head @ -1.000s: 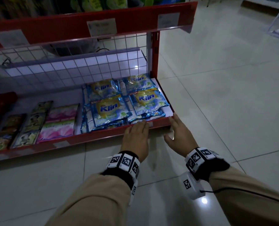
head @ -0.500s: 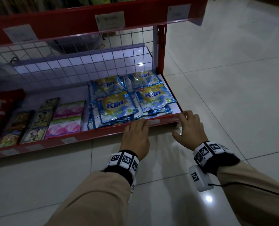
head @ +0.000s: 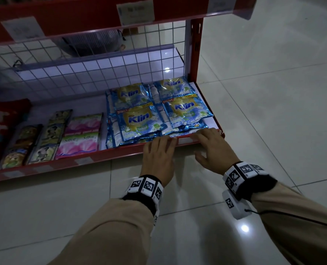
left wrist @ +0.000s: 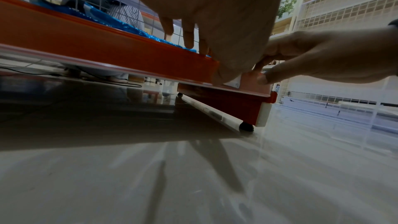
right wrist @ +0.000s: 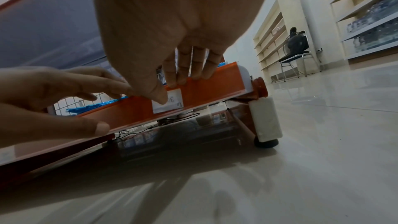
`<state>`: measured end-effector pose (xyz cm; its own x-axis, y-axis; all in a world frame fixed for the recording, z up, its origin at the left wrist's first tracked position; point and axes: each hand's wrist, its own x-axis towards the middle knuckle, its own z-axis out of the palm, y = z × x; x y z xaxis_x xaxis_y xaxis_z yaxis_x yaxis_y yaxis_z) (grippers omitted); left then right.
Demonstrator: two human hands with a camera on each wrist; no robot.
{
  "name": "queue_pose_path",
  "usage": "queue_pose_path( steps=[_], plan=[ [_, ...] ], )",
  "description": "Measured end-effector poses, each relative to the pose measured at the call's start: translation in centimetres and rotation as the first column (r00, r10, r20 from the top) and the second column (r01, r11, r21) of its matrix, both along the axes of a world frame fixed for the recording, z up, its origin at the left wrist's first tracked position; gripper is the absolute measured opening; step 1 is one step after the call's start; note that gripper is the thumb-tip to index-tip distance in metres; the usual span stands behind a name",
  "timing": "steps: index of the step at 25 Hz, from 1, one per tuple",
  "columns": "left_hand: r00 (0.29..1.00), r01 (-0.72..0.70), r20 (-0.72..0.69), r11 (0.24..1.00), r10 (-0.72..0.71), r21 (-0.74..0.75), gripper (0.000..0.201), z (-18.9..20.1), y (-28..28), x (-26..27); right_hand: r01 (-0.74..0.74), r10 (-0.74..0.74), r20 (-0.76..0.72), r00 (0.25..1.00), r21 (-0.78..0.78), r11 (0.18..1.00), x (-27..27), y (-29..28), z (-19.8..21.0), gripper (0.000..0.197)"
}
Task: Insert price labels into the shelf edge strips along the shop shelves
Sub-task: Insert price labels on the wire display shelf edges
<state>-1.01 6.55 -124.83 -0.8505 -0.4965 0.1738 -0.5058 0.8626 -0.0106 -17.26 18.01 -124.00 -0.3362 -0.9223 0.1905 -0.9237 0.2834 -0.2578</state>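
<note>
While both hands work at the bottom shelf's red edge strip (right wrist: 133, 110), the white price label (right wrist: 170, 101) sits in it near the shelf's right end. The right hand (head: 214, 148) pinches strip and label, thumb on the label's face. The left hand (head: 158, 153), just left of the label, has straight fingers over the strip's top.
</note>
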Motion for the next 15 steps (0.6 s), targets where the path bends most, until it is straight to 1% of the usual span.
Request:
queue_pose_path(
  steps=[2,6,8,11,15],
  plan=[
    [0.999,0.041,-0.025,0.999,-0.041,-0.032,0.056,-0.2,0.0,0.0,-0.014,0.014,0.007,1.000,-0.012,1.000,0.0,0.1,0.0,0.049],
    [0.997,0.042,-0.060,0.999,-0.040,0.032,0.046,0.2,-0.6,-0.7,0.013,-0.013,-0.004,1.000,-0.047,0.999,0.5,-0.4,-0.2,0.049],
    [0.999,0.023,-0.038,0.998,-0.021,0.061,0.051,0.3,-0.5,-0.8,0.018,-0.019,-0.013,1.000,-0.058,0.998,0.8,-0.6,-0.3,0.053],
    [1.000,0.011,0.003,0.997,-0.011,0.077,0.058,0.2,-0.2,-0.8,-0.013,0.008,-0.057,0.998,-0.099,0.995,1.1,-0.4,-0.5,0.058],
    [1.000,0.019,-0.007,0.995,-0.018,0.097,0.055,0.4,-0.1,-0.7,-0.009,-0.001,-0.075,0.997,-0.131,0.991,1.2,-0.4,-0.8,0.054]
  ],
)
